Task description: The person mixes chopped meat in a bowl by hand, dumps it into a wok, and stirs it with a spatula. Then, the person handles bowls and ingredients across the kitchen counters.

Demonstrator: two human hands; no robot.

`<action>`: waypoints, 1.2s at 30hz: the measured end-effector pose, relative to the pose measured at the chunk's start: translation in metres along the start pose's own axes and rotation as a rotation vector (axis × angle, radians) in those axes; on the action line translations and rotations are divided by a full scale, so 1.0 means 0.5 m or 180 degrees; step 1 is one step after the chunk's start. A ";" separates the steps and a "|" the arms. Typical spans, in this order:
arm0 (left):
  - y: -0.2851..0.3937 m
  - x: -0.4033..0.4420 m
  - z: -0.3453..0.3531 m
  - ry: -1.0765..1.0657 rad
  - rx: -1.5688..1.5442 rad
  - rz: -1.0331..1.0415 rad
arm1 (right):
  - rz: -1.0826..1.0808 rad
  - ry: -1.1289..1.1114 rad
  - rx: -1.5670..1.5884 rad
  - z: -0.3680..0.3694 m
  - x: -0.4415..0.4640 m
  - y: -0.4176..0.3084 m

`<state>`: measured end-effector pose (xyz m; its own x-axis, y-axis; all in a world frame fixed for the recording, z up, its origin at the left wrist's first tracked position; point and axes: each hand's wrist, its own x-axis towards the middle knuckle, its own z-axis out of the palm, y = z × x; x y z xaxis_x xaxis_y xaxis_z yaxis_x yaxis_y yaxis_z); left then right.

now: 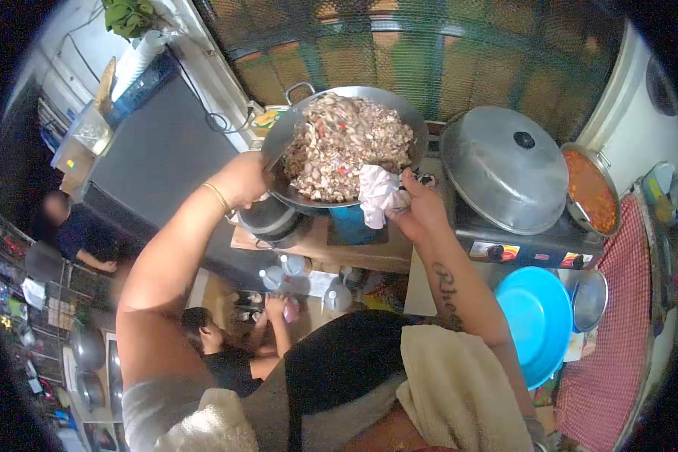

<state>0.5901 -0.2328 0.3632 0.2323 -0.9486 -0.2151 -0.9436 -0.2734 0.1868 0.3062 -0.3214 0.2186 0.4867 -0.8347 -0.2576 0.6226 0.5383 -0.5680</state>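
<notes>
A wide metal wok (275, 143) holds a heap of chopped, browned meat (346, 143) with red bits of chili. My left hand (242, 179) is closed at the wok's left rim; its grip is hidden. At the near right rim, my right hand (418, 207) grips the wok through a crumpled white cloth (380, 192). One loop handle (300, 90) shows on the far left side of the wok. Below the wok sits a dark round pot (271, 220), near my left hand.
A large domed lid (497, 166) rests on the stove (535, 245) at right, beside a pot of red stew (591, 188). A blue basin (533, 324) stands nearer. Below, a person (230, 346) works near plastic jugs (273, 277); another person (79, 233) is at far left.
</notes>
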 end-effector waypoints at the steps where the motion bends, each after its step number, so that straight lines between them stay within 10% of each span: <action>1: -0.023 0.011 0.017 0.0286 0.0504 0.0335 | 0.0036 0.0011 -0.0047 -0.006 0.005 0.002; 8: -0.054 0.054 0.025 0.0885 0.1350 0.0213 | -0.0117 0.0259 -0.0046 0.030 -0.024 -0.008; 14: -0.077 0.116 0.054 -0.0881 0.0966 0.0033 | -0.0127 0.0151 -0.0161 0.022 -0.016 -0.004; 15: -0.073 0.117 0.067 -0.0832 -0.0553 -0.0867 | -0.0147 0.0204 -0.0245 0.027 -0.021 -0.007; 21: -0.018 0.035 0.064 -0.1058 -0.2579 -0.0950 | -0.0057 0.0088 -0.0089 0.033 -0.014 -0.002; 24: -0.036 0.004 0.068 -0.0869 -0.2917 -0.0846 | -0.1470 -0.0304 -0.2306 -0.104 0.089 0.055; 31: 0.020 -0.057 -0.010 -0.0322 -0.0990 -0.0272 | -0.1956 -0.0425 -0.1885 -0.148 0.148 0.068; 36: -0.021 -0.015 0.014 0.0548 0.0328 0.0590 | -0.0064 0.0159 -0.0138 -0.030 0.067 -0.100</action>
<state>0.5967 -0.2214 0.3560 0.0819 -0.9965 -0.0184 -0.9907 -0.0834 0.1075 0.2822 -0.3780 0.2269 0.4425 -0.8507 -0.2838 0.6044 0.5167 -0.6065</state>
